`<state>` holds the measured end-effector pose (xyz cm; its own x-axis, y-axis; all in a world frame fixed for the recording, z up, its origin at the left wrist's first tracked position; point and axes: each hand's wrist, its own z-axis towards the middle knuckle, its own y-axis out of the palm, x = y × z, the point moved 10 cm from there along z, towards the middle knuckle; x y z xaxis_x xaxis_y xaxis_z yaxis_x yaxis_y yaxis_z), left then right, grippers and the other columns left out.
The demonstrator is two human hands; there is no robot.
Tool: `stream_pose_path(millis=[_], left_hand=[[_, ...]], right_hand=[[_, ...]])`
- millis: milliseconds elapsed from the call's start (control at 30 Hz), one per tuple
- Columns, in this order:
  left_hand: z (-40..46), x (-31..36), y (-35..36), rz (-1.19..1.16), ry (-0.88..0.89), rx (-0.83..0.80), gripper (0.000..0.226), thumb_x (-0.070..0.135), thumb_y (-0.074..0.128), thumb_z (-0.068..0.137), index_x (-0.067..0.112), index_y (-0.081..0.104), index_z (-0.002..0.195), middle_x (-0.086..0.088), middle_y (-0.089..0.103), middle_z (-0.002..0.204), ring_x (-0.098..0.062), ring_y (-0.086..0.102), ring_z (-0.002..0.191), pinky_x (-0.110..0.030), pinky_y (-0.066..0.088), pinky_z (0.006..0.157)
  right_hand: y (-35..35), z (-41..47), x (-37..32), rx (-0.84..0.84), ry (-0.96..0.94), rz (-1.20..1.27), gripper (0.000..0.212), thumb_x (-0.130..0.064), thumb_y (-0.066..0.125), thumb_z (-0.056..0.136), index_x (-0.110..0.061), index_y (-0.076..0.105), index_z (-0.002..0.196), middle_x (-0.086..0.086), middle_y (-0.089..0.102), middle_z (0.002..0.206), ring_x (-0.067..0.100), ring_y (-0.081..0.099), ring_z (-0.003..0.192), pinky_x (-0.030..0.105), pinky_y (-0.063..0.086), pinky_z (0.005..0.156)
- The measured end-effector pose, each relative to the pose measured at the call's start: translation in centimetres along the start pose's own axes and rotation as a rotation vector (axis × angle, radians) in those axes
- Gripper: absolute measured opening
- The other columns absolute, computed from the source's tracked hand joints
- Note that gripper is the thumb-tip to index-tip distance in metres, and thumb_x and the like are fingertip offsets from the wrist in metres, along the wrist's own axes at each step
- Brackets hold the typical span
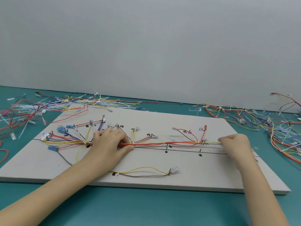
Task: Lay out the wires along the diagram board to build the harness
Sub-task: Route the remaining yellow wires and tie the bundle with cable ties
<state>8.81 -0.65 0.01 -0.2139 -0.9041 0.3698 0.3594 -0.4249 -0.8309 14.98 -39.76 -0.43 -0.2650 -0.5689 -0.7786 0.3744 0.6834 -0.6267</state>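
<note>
A pale diagram board [187,180] lies on the teal table, marked with black lines, dots and labels. Along its middle line runs a bundle of red, orange and yellow wires [154,143], fanning out at the left into blue connectors [61,128] and a white plug [44,136]. My left hand [110,141] grips the bundle near its middle, thumb under it and fingers over it. My right hand [234,144] pinches the yellow wire end [213,142] at the bundle's right end. A yellow and brown wire pair [143,172] loops near the board's front edge.
Loose wires and white cable ties are heaped on the table at the back left [32,108] and at the right [268,124]. A grey wall [146,46] stands right behind the board. Bare teal table [146,207] lies in front.
</note>
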Motion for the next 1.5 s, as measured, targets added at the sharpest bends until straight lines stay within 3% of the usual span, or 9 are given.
stream_pose_path(millis=[100,167,233,333,667,867,967,1133,1500], left_hand=[[-0.2,0.1,0.0,0.001,0.010,-0.003,0.016,0.049,0.061,0.088,0.035,0.054,0.081,0.022,0.051,0.084,-0.004,0.041,0.090,-0.030,0.018,0.080],[-0.1,0.1,0.0,-0.018,0.010,-0.005,0.015,0.046,0.062,0.088,0.037,0.053,0.080,0.023,0.050,0.083,-0.004,0.042,0.091,-0.030,0.019,0.081],[0.1,0.2,-0.1,-0.025,0.012,-0.006,0.014,0.042,0.063,0.089,0.036,0.054,0.079,0.022,0.052,0.083,-0.004,0.044,0.093,-0.030,0.020,0.083],[0.0,0.4,-0.3,-0.027,0.028,0.008,0.012,0.039,0.063,0.090,0.034,0.057,0.080,0.020,0.054,0.085,-0.005,0.046,0.094,-0.029,0.019,0.082],[1.3,-0.2,-1.9,-0.170,0.011,0.171,0.020,0.031,0.061,0.093,0.037,0.050,0.077,0.018,0.052,0.078,0.005,0.046,0.083,-0.031,0.015,0.069],[2.1,-1.5,-2.7,0.059,0.012,0.049,0.016,0.058,0.063,0.081,0.043,0.057,0.084,0.022,0.049,0.089,-0.008,0.033,0.097,-0.030,0.013,0.072],[1.7,-3.9,-3.3,0.242,-0.032,-0.050,0.048,0.069,0.067,0.067,0.047,0.045,0.103,0.016,0.038,0.104,-0.013,0.030,0.110,-0.032,0.020,0.083],[0.9,-8.4,-3.1,-0.111,-0.219,-0.374,0.043,0.043,0.087,0.061,0.030,0.056,0.088,0.004,0.059,0.095,-0.015,0.058,0.088,-0.031,0.048,0.079],[0.7,-7.9,-3.1,0.196,-0.093,-0.443,0.018,0.039,0.065,0.089,0.042,0.050,0.080,0.016,0.060,0.082,0.002,0.051,0.077,-0.027,0.041,0.068]], right_hand=[[-0.6,-0.2,0.1,0.043,0.022,0.105,0.020,-0.013,0.046,0.081,-0.018,0.040,0.063,0.005,0.034,0.065,0.027,0.033,0.077,0.031,0.021,0.055],[-0.7,-0.9,-0.8,0.068,-0.040,0.061,0.024,-0.019,0.048,0.084,-0.011,0.066,0.098,0.013,0.063,0.102,0.034,0.051,0.103,0.037,0.043,0.078],[0.0,-1.8,-2.5,0.061,-0.142,0.059,0.043,-0.012,0.050,0.087,-0.008,0.060,0.129,0.010,0.063,0.125,0.028,0.055,0.115,0.035,0.042,0.096],[2.8,-3.7,-5.6,-0.079,-0.331,0.071,0.042,-0.005,0.053,0.086,-0.011,0.062,0.127,0.002,0.062,0.104,0.018,0.055,0.091,0.026,0.040,0.080],[7.4,-8.0,-9.7,-0.249,-0.736,-0.091,0.059,-0.041,0.069,0.082,-0.033,0.048,0.137,-0.015,0.053,0.130,0.005,0.043,0.124,0.032,0.033,0.108],[10.3,-9.4,-9.9,-0.398,-0.754,-0.314,0.035,-0.050,0.063,0.083,-0.042,0.063,0.117,-0.020,0.060,0.112,0.013,0.041,0.116,0.041,0.036,0.102],[10.4,-9.4,-9.8,-0.415,-0.755,-0.358,0.025,-0.049,0.067,0.080,-0.045,0.068,0.105,-0.022,0.055,0.097,0.011,0.039,0.105,0.037,0.035,0.095],[10.0,-7.9,-9.6,-0.479,-0.708,-0.330,0.019,-0.015,0.065,0.089,-0.030,0.075,0.093,-0.012,0.053,0.088,0.015,0.037,0.099,0.029,0.032,0.086],[6.9,-8.4,-16.6,0.034,-0.964,-0.261,0.012,-0.013,0.058,0.093,-0.018,0.069,0.095,-0.007,0.068,0.090,0.020,0.039,0.088,0.034,0.026,0.076]])
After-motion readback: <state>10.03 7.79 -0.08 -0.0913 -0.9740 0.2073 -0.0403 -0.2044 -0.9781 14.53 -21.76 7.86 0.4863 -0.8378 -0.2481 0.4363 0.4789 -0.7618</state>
